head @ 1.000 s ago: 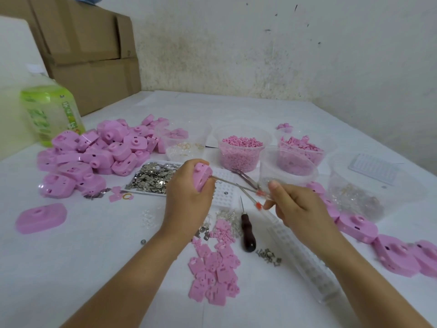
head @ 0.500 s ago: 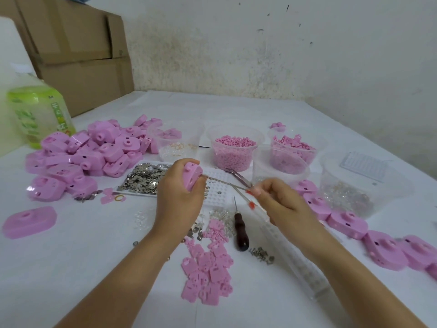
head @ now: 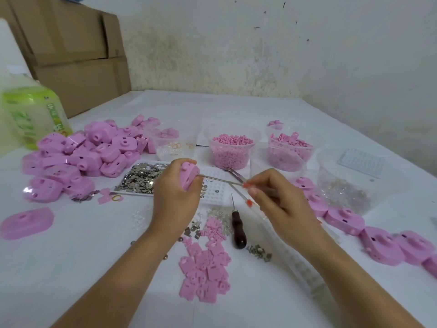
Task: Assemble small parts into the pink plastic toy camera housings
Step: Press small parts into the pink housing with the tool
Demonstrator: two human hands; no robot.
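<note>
Left of the grip, well apart from it, a pile of loose pink camera housings (head: 94, 152) was heaped on the table. One pink housing (head: 189, 176) was held off the table in the left hand (head: 175, 197), with fingers and thumb curled round its edges. Just right of that grip, the tips of thin metal tweezers (head: 220, 180) were set against the housing's side; whether a part was carried between them could not be told. The tweezers were pinched in the right hand (head: 281, 209). The housing was judged light, rigid and rather slick, best taken by its outer rim so that its worked side was left clear.
</note>
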